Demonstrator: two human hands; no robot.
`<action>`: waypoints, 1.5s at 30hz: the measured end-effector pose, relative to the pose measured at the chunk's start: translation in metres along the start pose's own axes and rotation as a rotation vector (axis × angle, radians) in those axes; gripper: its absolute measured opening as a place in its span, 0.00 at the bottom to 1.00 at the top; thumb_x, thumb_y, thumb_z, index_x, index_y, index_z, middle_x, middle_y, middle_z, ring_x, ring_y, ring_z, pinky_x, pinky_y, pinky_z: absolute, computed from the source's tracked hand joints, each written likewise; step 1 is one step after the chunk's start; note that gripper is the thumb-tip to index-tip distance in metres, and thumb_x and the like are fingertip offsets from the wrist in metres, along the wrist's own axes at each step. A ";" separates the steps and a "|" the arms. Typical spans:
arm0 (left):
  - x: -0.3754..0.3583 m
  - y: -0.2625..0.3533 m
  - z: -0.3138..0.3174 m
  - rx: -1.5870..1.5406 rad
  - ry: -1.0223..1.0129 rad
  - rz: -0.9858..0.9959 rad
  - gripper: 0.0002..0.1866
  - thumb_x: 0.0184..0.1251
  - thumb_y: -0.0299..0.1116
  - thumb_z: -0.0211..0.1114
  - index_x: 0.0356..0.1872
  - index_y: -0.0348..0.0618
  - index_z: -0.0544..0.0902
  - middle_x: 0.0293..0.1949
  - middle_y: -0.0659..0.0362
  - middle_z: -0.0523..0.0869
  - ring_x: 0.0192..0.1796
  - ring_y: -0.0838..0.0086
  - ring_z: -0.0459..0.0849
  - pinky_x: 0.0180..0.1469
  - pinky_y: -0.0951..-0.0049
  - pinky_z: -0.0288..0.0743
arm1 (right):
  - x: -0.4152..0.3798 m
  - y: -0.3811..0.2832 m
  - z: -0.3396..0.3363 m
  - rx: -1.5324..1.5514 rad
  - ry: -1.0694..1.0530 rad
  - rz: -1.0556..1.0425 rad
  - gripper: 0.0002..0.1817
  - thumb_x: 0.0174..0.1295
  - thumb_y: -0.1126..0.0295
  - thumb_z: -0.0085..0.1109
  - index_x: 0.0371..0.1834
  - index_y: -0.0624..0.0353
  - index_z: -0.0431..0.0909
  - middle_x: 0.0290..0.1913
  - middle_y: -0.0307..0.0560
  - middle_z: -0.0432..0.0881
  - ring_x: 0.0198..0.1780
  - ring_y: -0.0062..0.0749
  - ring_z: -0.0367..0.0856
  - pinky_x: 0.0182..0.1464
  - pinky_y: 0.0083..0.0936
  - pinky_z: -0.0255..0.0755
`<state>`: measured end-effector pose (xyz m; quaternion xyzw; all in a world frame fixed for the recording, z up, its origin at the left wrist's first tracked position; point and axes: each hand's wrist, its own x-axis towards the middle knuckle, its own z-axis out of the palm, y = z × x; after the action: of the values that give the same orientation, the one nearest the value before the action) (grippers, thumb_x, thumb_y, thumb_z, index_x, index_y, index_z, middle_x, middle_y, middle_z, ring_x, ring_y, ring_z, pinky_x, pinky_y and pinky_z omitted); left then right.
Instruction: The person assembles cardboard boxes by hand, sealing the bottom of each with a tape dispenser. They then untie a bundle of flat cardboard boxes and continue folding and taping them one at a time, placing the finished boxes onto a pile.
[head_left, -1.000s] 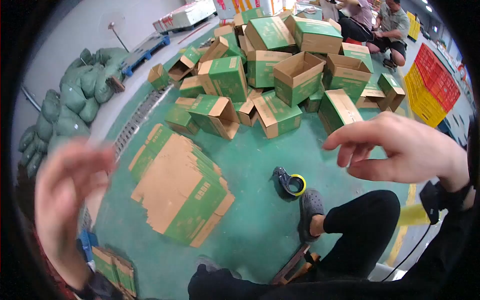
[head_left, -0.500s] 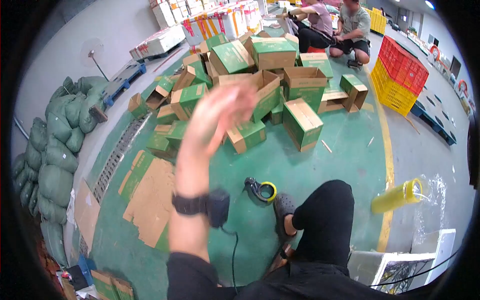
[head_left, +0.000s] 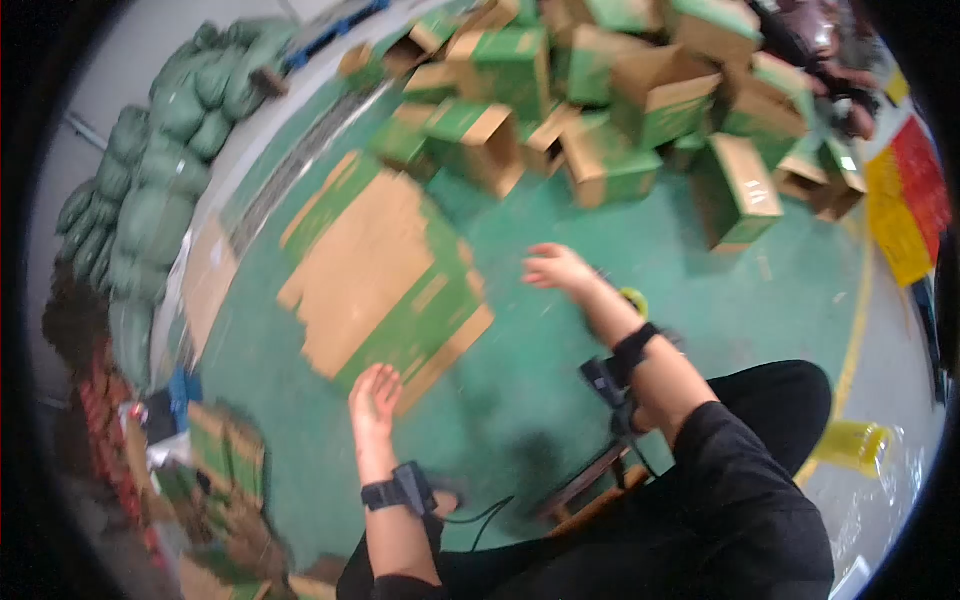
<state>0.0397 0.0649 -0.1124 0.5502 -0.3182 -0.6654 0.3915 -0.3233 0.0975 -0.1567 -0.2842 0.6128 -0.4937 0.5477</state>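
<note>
My left hand (head_left: 376, 395) is low over the near edge of a flattened green-and-brown cardboard sheet (head_left: 362, 265), palm showing and fingers slightly apart, with nothing in it. Farther right, my right hand (head_left: 558, 268) reaches out over the green floor with loosely bent fingers and no object in its grasp. Both wrists carry black straps with small dark devices. Partly hidden behind the right forearm is a tape dispenser with a yellow-green ring (head_left: 634, 300).
Ahead lies a heap of open green-and-brown cartons (head_left: 610, 165). Stuffed green sacks (head_left: 155, 220) line the left wall. Folded cardboard (head_left: 228, 455) stands at lower left, and a yellow roll (head_left: 855, 446) lies at right. Part of another person (head_left: 845, 80) shows beyond the heap.
My view has swung left and down toward the cardboard sheet. The left hand, raised in front of the cartons before, has dropped to the sheet's near edge. My right hand has come into view.
</note>
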 end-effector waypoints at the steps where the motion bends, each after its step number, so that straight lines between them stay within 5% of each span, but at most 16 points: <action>1: 0.003 -0.002 -0.010 0.017 0.065 -0.011 0.14 0.57 0.34 0.58 0.44 0.43 0.73 0.44 0.55 0.77 0.47 0.66 0.76 0.50 0.65 0.67 | 0.011 0.042 -0.015 -0.206 0.145 0.081 0.32 0.50 0.61 0.58 0.57 0.66 0.62 0.43 0.53 0.77 0.38 0.34 0.79 0.40 0.28 0.73; 3: 0.008 -0.007 -0.024 0.214 0.120 0.042 0.13 0.57 0.35 0.56 0.43 0.41 0.74 0.42 0.57 0.78 0.46 0.68 0.76 0.48 0.64 0.67 | 0.006 0.108 -0.044 -0.677 0.577 0.065 0.26 0.42 0.59 0.61 0.41 0.69 0.73 0.43 0.60 0.76 0.41 0.52 0.77 0.43 0.38 0.71; 5: 0.022 -0.030 -0.040 0.304 0.118 0.087 0.11 0.57 0.35 0.57 0.40 0.42 0.75 0.39 0.58 0.79 0.43 0.70 0.77 0.45 0.67 0.69 | -0.003 0.154 -0.067 -0.829 0.703 0.338 0.24 0.40 0.59 0.64 0.35 0.68 0.73 0.40 0.59 0.76 0.46 0.54 0.73 0.47 0.40 0.68; 8: 0.030 -0.095 -0.034 0.574 -0.217 0.081 0.09 0.56 0.35 0.58 0.33 0.42 0.78 0.33 0.61 0.81 0.38 0.75 0.79 0.40 0.74 0.71 | -0.017 0.208 -0.074 -0.988 0.846 0.188 0.27 0.39 0.57 0.66 0.38 0.66 0.72 0.43 0.56 0.75 0.48 0.51 0.71 0.50 0.38 0.66; 11: -0.021 -0.177 0.010 0.650 -0.751 -0.703 0.15 0.56 0.42 0.58 0.38 0.41 0.78 0.36 0.61 0.81 0.40 0.75 0.78 0.42 0.75 0.70 | -0.021 0.207 -0.075 -1.357 0.522 0.161 0.30 0.37 0.55 0.66 0.41 0.63 0.70 0.44 0.56 0.74 0.48 0.48 0.71 0.50 0.38 0.67; 13: -0.071 -0.221 0.027 0.715 -1.144 -0.970 0.24 0.58 0.50 0.56 0.46 0.39 0.75 0.43 0.57 0.79 0.47 0.71 0.76 0.47 0.71 0.70 | -0.004 0.223 -0.088 -1.299 0.522 0.212 0.25 0.34 0.58 0.67 0.36 0.61 0.74 0.39 0.56 0.77 0.45 0.49 0.74 0.47 0.38 0.69; 15: -0.116 -0.245 0.024 0.488 -1.239 -1.339 0.30 0.61 0.53 0.52 0.55 0.40 0.68 0.53 0.55 0.72 0.54 0.70 0.71 0.56 0.70 0.63 | 0.000 0.215 -0.089 -1.143 0.481 0.409 0.25 0.37 0.57 0.64 0.36 0.64 0.75 0.36 0.59 0.78 0.42 0.50 0.76 0.45 0.37 0.68; 16: -0.126 -0.255 0.024 0.427 -1.475 -1.245 0.34 0.62 0.56 0.48 0.61 0.40 0.61 0.58 0.52 0.66 0.61 0.69 0.63 0.62 0.71 0.53 | -0.001 0.212 -0.086 -1.138 0.499 0.402 0.25 0.37 0.57 0.64 0.36 0.64 0.75 0.37 0.60 0.78 0.43 0.51 0.76 0.46 0.37 0.68; 23: -0.148 -0.261 0.034 0.391 -1.548 -1.263 0.28 0.65 0.51 0.47 0.60 0.42 0.64 0.58 0.56 0.68 0.61 0.70 0.63 0.62 0.72 0.52 | 0.030 0.168 -0.062 -0.820 0.590 0.186 0.24 0.40 0.57 0.64 0.34 0.67 0.76 0.32 0.58 0.80 0.38 0.48 0.78 0.42 0.33 0.69; 29: -0.134 -0.214 -0.027 0.377 -1.346 -1.274 0.29 0.60 0.55 0.51 0.50 0.38 0.73 0.49 0.56 0.74 0.52 0.72 0.70 0.53 0.74 0.62 | 0.047 0.074 -0.010 -0.224 0.472 0.086 0.19 0.46 0.64 0.64 0.38 0.64 0.75 0.33 0.40 0.79 0.34 0.21 0.75 0.41 0.18 0.66; 35: -0.090 -0.212 -0.088 0.805 -1.432 -1.401 0.27 0.60 0.55 0.52 0.53 0.46 0.72 0.52 0.59 0.73 0.55 0.73 0.68 0.56 0.75 0.60 | 0.031 0.004 0.011 -0.016 0.367 -0.197 0.18 0.48 0.60 0.62 0.36 0.62 0.76 0.32 0.39 0.79 0.34 0.21 0.74 0.40 0.19 0.66; 37: -0.081 -0.225 -0.094 0.803 -1.413 -1.356 0.25 0.58 0.53 0.56 0.50 0.49 0.75 0.52 0.59 0.73 0.53 0.73 0.69 0.55 0.73 0.61 | 0.019 -0.026 0.018 0.014 0.365 -0.272 0.18 0.49 0.58 0.60 0.35 0.62 0.77 0.32 0.38 0.79 0.34 0.22 0.75 0.41 0.18 0.66; 39: -0.062 -0.232 -0.074 0.713 -1.643 -1.032 0.24 0.58 0.45 0.58 0.50 0.38 0.72 0.47 0.60 0.77 0.50 0.74 0.73 0.53 0.74 0.65 | -0.004 -0.054 0.025 0.066 0.233 -0.412 0.19 0.46 0.57 0.63 0.36 0.59 0.77 0.30 0.37 0.78 0.31 0.22 0.73 0.37 0.20 0.66; 40: -0.061 -0.204 -0.048 0.869 -1.533 -0.869 0.24 0.56 0.45 0.59 0.48 0.39 0.74 0.46 0.58 0.78 0.50 0.72 0.74 0.53 0.72 0.66 | -0.013 -0.067 0.017 -0.158 0.161 -0.495 0.19 0.57 0.59 0.51 0.41 0.65 0.75 0.37 0.43 0.79 0.40 0.26 0.76 0.47 0.20 0.66; 41: -0.055 -0.170 -0.024 1.010 -1.408 -0.695 0.23 0.53 0.46 0.61 0.47 0.40 0.76 0.45 0.56 0.78 0.50 0.70 0.74 0.52 0.70 0.66 | -0.044 -0.097 0.035 0.226 0.075 -0.439 0.16 0.50 0.67 0.60 0.40 0.65 0.75 0.39 0.49 0.80 0.42 0.32 0.79 0.48 0.25 0.71; 45: -0.028 -0.135 -0.024 1.058 -0.841 -0.132 0.19 0.54 0.38 0.61 0.44 0.36 0.76 0.42 0.50 0.80 0.45 0.66 0.79 0.49 0.69 0.70 | -0.117 -0.163 0.054 0.240 0.015 -0.516 0.15 0.52 0.68 0.58 0.40 0.67 0.74 0.39 0.51 0.80 0.40 0.35 0.79 0.48 0.27 0.72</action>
<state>0.0431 0.1554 -0.2191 0.3803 -0.6920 -0.5999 -0.1288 -0.2754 0.1284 0.0433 -0.3603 0.4614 -0.6878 0.4293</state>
